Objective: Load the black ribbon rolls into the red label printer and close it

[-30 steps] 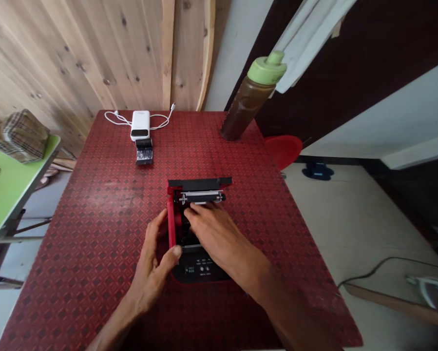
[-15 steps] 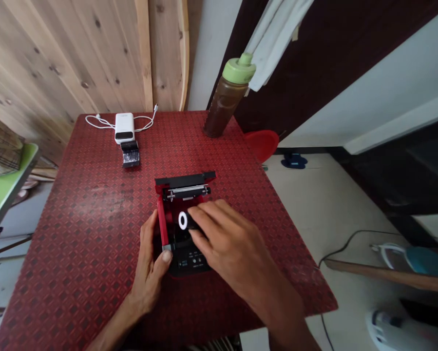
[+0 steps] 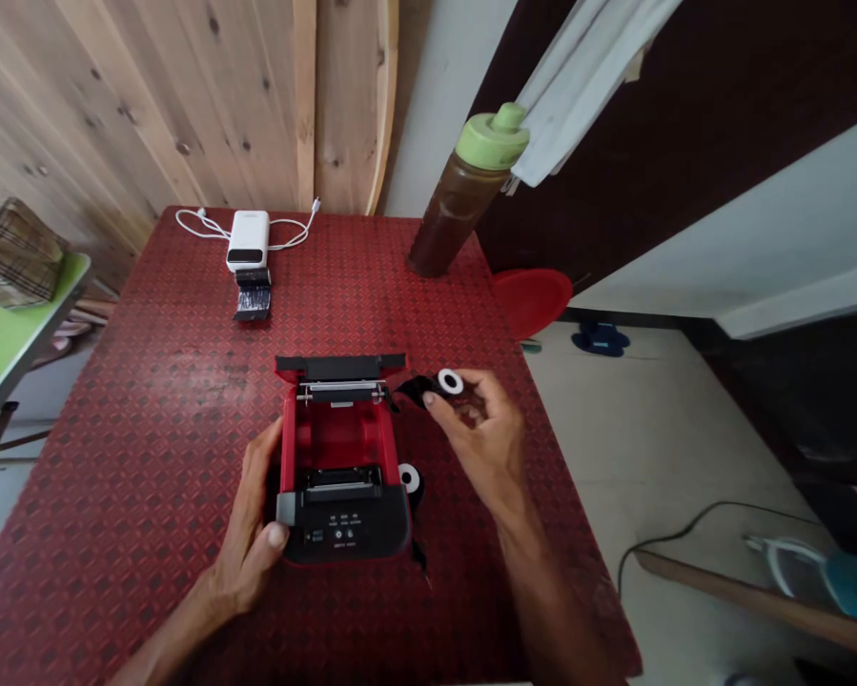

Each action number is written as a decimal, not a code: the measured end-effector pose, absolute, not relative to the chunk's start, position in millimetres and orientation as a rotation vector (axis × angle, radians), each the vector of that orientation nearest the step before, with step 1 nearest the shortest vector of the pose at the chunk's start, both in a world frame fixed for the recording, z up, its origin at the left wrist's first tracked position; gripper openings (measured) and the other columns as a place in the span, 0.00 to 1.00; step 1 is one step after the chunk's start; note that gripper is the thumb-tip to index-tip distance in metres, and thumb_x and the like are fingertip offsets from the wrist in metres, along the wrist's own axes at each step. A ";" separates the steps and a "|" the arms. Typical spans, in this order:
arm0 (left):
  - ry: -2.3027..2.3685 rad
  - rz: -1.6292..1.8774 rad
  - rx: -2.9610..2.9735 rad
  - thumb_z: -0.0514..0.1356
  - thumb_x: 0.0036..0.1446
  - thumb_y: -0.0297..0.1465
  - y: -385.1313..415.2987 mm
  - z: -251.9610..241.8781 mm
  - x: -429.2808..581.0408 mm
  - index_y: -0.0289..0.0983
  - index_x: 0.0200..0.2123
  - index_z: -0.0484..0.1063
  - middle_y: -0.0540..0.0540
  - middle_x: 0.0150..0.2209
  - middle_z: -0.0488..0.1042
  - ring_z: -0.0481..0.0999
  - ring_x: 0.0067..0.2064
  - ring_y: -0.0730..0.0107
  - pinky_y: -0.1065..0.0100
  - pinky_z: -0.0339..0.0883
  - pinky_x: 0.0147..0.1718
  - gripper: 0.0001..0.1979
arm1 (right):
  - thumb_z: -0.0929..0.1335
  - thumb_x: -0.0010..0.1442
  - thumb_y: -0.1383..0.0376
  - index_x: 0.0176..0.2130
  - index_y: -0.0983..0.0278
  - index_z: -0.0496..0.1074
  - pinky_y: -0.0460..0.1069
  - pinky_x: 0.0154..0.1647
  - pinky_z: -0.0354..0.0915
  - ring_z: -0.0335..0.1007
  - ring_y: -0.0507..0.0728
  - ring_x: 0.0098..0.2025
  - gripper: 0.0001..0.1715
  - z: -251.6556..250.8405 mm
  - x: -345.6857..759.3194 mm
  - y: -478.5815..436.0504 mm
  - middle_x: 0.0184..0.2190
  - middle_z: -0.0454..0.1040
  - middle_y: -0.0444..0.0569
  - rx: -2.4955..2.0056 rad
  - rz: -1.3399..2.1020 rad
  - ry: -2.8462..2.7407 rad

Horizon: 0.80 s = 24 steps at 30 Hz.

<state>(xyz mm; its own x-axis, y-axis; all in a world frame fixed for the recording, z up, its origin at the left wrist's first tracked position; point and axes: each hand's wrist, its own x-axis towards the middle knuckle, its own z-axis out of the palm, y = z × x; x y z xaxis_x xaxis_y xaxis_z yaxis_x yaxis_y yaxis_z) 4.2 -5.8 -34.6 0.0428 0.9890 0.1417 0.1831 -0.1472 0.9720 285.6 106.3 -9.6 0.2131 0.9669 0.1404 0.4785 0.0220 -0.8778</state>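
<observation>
A small red and black printer (image 3: 346, 519) lies on the table with its lid (image 3: 342, 366) up, and its red roll bay is bare inside. My left hand (image 3: 251, 529) grips the printer's left side, fingers along the wall and thumb at the front corner. In my right hand (image 3: 481, 429), beyond the printer's right side, a black roll with a white core (image 3: 450, 382) is pinched between thumb and fingers; a loose dark end of it trails left toward the lid. Against the printer's right side rests a second black roll with a white core (image 3: 409, 478), a dark strip hanging from it.
A white power bank (image 3: 248, 238) with a white cable stands at the back left of the red table (image 3: 149, 457), a dark folded strip (image 3: 253, 297) before it. A brown bottle with a green cap (image 3: 457, 205) stands at the back right.
My right hand has moved the roll up out of the printer's bay and off to the right. The bay and the second roll beside the printer now show. My left hand stays on the printer.
</observation>
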 end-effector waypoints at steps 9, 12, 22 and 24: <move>1.271 1.190 1.581 0.47 0.72 0.63 -4.1 -42.5 1.5 0.50 0.82 0.52 0.39 0.79 0.57 0.57 0.77 0.32 0.34 0.51 0.74 0.44 | 0.74 0.61 0.56 0.45 0.59 0.79 0.53 0.39 0.73 0.77 0.58 0.33 0.13 -40.0 284.4 86.2 0.38 0.84 0.47 -1.570 0.795 -1.568; 1.274 1.184 1.567 0.47 0.72 0.62 -4.7 -42.6 1.3 0.49 0.82 0.51 0.39 0.79 0.57 0.57 0.77 0.33 0.35 0.53 0.73 0.43 | 0.73 0.62 0.58 0.47 0.58 0.80 0.55 0.45 0.76 0.81 0.60 0.39 0.13 -40.9 282.2 85.3 0.42 0.86 0.49 -1.542 0.815 -1.591; 1.252 1.164 1.569 0.50 0.76 0.54 1.2 -33.3 2.5 0.51 0.81 0.52 0.43 0.80 0.56 0.56 0.78 0.37 0.38 0.54 0.75 0.37 | 0.72 0.67 0.62 0.57 0.58 0.80 0.57 0.47 0.80 0.84 0.60 0.39 0.19 -33.7 306.9 51.9 0.47 0.86 0.52 -1.570 0.847 -1.601; 1.260 1.163 1.577 0.51 0.76 0.52 1.9 -30.8 1.9 0.53 0.81 0.53 0.44 0.80 0.58 0.58 0.78 0.38 0.38 0.55 0.74 0.36 | 0.72 0.65 0.65 0.53 0.56 0.83 0.57 0.48 0.80 0.84 0.60 0.41 0.17 -29.3 309.3 37.3 0.48 0.87 0.51 -1.554 0.879 -1.643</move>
<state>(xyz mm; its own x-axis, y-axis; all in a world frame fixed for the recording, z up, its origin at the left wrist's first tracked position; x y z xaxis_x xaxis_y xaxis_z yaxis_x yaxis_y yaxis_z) 1.9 1.9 -30.8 0.0860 0.9802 0.1781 0.2559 -0.1945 0.9469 309.3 37.3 -29.3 -0.0348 0.9987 0.0370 0.5234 0.0497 -0.8506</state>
